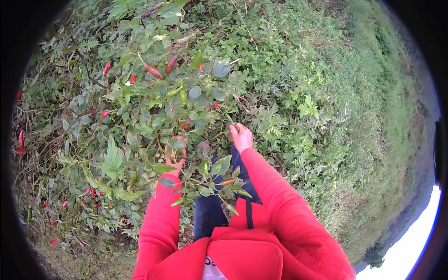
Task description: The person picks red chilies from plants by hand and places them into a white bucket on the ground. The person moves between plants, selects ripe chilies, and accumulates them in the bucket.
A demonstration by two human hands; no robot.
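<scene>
Chilli pepper plants with red, brownish and green pods fill the left and middle of the head view. My left hand reaches in among the leaves, partly covered by them, near a red chilli pepper; whether it holds anything is hidden. At the right edge of the plant is my right hand, its fingers bent together by a thin green stem; what lies between them is too small to tell. Two brownish chilli peppers and a green chilli pepper hang beyond my hands. A leafy branch with a green pod crosses before my legs.
Dense green weeds grow beyond and to the right of the plants. More red chilli peppers hang at the far left. A grassy slope runs along the right, with sky at the lower right. Dry twigs stick out at the upper left.
</scene>
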